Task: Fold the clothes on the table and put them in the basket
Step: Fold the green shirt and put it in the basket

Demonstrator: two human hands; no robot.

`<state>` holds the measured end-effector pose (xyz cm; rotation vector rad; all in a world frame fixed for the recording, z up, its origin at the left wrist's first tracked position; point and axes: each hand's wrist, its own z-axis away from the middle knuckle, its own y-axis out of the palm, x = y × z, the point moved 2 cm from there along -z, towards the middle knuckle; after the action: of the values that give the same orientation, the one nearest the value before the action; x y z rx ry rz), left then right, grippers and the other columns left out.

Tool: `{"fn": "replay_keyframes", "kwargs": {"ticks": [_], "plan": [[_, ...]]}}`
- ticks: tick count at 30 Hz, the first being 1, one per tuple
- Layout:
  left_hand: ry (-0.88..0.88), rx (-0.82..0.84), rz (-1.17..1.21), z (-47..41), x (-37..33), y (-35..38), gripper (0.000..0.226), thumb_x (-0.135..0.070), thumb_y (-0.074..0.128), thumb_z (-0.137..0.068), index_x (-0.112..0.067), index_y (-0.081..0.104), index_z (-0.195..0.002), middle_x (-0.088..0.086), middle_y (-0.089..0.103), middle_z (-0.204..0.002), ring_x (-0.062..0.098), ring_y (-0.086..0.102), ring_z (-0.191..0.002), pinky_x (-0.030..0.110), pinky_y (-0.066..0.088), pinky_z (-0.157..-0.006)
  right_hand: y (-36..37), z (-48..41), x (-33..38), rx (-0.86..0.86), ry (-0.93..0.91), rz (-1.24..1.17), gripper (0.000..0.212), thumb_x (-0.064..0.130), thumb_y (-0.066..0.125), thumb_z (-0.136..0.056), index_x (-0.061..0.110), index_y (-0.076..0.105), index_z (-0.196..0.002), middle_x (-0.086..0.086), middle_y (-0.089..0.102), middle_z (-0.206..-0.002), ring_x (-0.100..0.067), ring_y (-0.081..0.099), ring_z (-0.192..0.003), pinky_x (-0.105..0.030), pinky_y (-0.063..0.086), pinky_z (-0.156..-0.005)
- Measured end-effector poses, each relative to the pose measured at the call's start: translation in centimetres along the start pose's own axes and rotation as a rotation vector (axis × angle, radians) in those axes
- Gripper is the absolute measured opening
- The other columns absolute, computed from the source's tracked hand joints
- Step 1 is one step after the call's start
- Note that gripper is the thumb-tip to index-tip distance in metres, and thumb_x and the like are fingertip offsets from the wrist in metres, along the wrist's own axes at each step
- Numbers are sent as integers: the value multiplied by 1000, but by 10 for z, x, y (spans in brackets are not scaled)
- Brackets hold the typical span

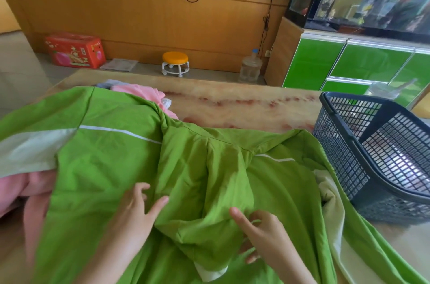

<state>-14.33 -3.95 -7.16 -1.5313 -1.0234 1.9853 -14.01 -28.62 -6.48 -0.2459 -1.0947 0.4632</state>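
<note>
The marble desk [232, 102] carries a green jacket [111, 158], spread over its near half. A dark basket [337, 158] stands at 3 o'clock, just beside the jacket. Pink clothes [139, 90] lie partly under the jacket at 10 o'clock. The left hand [136, 211] rests on the jacket with its fingers released. The fingers of the right hand [263, 232] grasp a green fold.

- One view only, head-worn and wide-angle, looking forward and down across the tabletop [232, 107].
- Very near: left hand [137, 211] and right hand [260, 230] sit low in frame on the green jacket [111, 144].
- Basket [337, 162] at right edge, panelled wall [139, 16] up top.
</note>
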Motion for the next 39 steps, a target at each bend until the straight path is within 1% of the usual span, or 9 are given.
{"fn": "replay_keyframes", "kwargs": {"ticks": [3,9,13,17,24,28,31,36,39], "plan": [[-88,155,155,3,-3,10,65,-43,59,-86,-16,31,-138,-4,56,-103,8,61,-50,16,44,-44,18,-3,-3,7,3,-147,53,50,76,-69,5,66,-95,-6,74,-78,-22,72,-65,-36,59,-58],[-93,21,976,9,-17,2,56,-4,59,-86,-32,37,-129,9,62,-105,18,66,-91,29,58,-56,13,-4,-5,7,-68,-650,28,1,70,-80,3,61,-106,-17,72,-98,-27,71,-88,-33,59,-71],[-34,115,894,24,-7,14,64,-7,68,-78,-49,40,-117,7,60,-111,16,70,-85,33,58,-58,3,2,-24,-228,-138,-164,54,29,78,-74,19,50,-118,-1,68,-100,-12,70,-70,-30,57,-59],[-28,219,880,33,0,28,73,-8,74,-70,-49,43,-121,1,59,-118,22,70,-93,44,59,-68,-1,10,-10,-271,-164,-93,75,68,55,-70,47,23,-134,8,64,-90,-13,69,-64,-35,57,-55],[111,68,830,35,-10,26,43,-15,80,-72,-42,66,-102,6,70,-95,38,65,-83,51,50,-82,15,-9,-2,-379,-354,-67,64,8,73,-81,43,42,-126,12,63,-96,6,61,-82,-9,49,-68],[95,227,638,38,2,34,44,-46,85,-56,-44,67,-95,8,71,-93,26,69,-84,44,55,-83,-1,-10,-22,-269,-239,66,66,15,74,-80,33,41,-135,18,55,-108,4,58,-88,-7,45,-77],[155,214,431,35,11,32,52,-78,67,-50,-56,63,-97,-2,58,-99,11,67,-76,33,57,-76,-6,-11,-36,-263,-215,391,66,39,74,-78,27,47,-136,9,46,-113,-10,50,-106,-22,42,-94],[239,-53,311,-9,-3,-1,22,-35,66,-78,-41,61,-98,-2,47,-111,10,56,-96,9,44,-80,-38,-39,-19,-372,-260,123,40,38,70,-81,28,58,-118,8,56,-112,-6,56,-94,-23,44,-76],[188,-59,368,-60,-13,-7,27,-16,66,-85,-31,59,-107,3,52,-118,22,59,-104,26,44,-90,-55,-84,-6,-417,-212,26,34,35,70,-84,19,57,-111,-2,66,-105,-11,62,-83,-25,45,-64]]}}
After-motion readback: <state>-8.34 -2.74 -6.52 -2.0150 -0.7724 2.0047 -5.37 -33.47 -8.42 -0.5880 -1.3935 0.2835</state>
